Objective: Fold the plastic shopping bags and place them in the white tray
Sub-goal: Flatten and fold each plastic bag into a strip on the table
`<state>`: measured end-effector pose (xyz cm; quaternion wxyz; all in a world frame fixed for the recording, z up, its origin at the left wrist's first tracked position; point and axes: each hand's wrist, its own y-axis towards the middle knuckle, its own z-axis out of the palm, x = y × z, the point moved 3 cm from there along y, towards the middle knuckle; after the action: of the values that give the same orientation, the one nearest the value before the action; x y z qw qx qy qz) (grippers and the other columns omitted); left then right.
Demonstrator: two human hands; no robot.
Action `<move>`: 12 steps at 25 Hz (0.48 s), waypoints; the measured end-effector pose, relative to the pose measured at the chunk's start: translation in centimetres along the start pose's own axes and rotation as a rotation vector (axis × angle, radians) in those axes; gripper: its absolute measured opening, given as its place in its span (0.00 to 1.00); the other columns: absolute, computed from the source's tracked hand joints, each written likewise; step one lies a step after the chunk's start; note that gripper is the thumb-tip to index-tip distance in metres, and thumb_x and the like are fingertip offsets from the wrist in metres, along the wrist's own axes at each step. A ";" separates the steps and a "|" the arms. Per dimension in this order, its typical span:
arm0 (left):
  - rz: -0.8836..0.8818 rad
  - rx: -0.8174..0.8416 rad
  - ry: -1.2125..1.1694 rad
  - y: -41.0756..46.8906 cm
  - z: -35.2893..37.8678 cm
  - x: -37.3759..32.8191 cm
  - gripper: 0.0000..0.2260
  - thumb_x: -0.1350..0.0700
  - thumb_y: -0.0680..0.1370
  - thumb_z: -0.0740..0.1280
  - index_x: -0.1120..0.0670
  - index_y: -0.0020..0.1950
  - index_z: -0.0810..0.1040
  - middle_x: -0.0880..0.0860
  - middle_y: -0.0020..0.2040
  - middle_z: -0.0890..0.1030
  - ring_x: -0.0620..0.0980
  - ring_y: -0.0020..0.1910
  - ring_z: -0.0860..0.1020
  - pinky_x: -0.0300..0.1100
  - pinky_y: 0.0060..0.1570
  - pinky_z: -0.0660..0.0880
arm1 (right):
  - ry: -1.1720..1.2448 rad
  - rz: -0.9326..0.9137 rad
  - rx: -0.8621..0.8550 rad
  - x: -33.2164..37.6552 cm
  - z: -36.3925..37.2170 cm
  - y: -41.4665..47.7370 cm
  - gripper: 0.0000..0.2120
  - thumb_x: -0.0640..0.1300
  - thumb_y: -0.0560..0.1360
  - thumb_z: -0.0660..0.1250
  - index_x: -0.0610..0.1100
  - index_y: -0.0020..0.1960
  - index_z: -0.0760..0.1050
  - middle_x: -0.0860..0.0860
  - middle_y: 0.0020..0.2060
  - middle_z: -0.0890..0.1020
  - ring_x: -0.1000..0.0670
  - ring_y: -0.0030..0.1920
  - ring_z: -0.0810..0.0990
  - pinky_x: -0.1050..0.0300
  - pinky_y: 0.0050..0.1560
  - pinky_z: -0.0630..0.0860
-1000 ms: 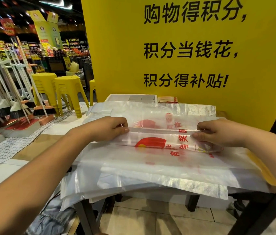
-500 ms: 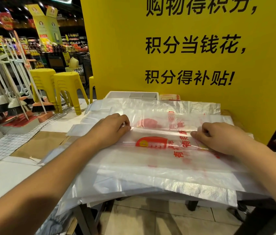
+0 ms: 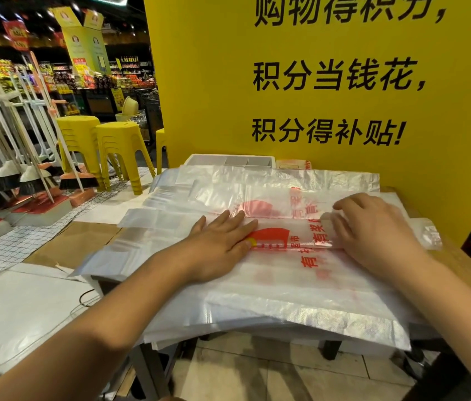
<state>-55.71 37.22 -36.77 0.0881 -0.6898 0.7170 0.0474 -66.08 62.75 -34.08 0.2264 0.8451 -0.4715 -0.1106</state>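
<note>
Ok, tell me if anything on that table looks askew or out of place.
The stack of plastic bags is splayed unevenly and overhangs the near and left edges of the table, so it could slide. A crumpled bit of plastic sticks out at the right. Nothing looks spilled.

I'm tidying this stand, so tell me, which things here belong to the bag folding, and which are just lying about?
Job: left hand, right hand, both pressing on the printed bag; bag pile; white tray.
Lying about: stools, brooms, yellow sign.
</note>
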 end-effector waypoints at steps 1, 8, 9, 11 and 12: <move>-0.006 0.005 0.003 0.1 0.0 0.1 0.23 0.38 0.84 0.45 0.34 0.79 0.45 0.40 0.81 0.41 0.42 0.79 0.37 0.52 0.77 0.35 | 0.088 -0.063 0.093 1.1 -0.2 -0.5 0.23 0.57 0.82 0.52 0.50 0.72 0.70 0.48 0.71 0.71 0.44 0.71 0.68 0.46 0.69 0.65; -0.101 0.006 0.018 0.3 -0.2 1.1 0.23 0.36 0.83 0.42 0.33 0.79 0.44 0.40 0.81 0.39 0.46 0.79 0.35 0.53 0.77 0.35 | 0.171 -0.098 0.593 2.6 2.2 -1.9 0.28 0.64 0.81 0.41 0.61 0.80 0.44 0.56 0.80 0.42 0.52 0.80 0.40 0.49 0.79 0.42; -0.146 0.012 0.018 0.2 -0.3 1.6 0.24 0.36 0.83 0.41 0.33 0.79 0.44 0.41 0.81 0.39 0.48 0.79 0.35 0.55 0.77 0.35 | 0.167 -0.084 0.610 2.2 2.4 -1.9 0.29 0.65 0.80 0.40 0.62 0.80 0.42 0.57 0.80 0.41 0.52 0.80 0.40 0.49 0.79 0.41; -0.212 0.023 0.022 -0.1 -0.2 2.6 0.24 0.35 0.82 0.41 0.32 0.79 0.43 0.42 0.81 0.38 0.50 0.80 0.36 0.56 0.76 0.35 | 0.161 -0.041 0.628 1.0 2.3 -2.2 0.31 0.68 0.78 0.37 0.63 0.79 0.41 0.56 0.80 0.40 0.53 0.80 0.39 0.49 0.78 0.39; -0.229 0.024 0.032 -0.3 -0.2 3.0 0.24 0.35 0.82 0.41 0.32 0.79 0.43 0.43 0.81 0.37 0.51 0.80 0.36 0.56 0.76 0.35 | 0.152 -0.004 0.631 -0.1 2.1 -2.5 0.33 0.69 0.75 0.35 0.64 0.79 0.40 0.55 0.80 0.40 0.52 0.80 0.39 0.49 0.78 0.39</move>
<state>-55.54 34.20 -37.13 0.0895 -0.7670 0.6352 0.0174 -65.14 63.38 -37.16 -0.0125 0.8803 -0.4627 0.1042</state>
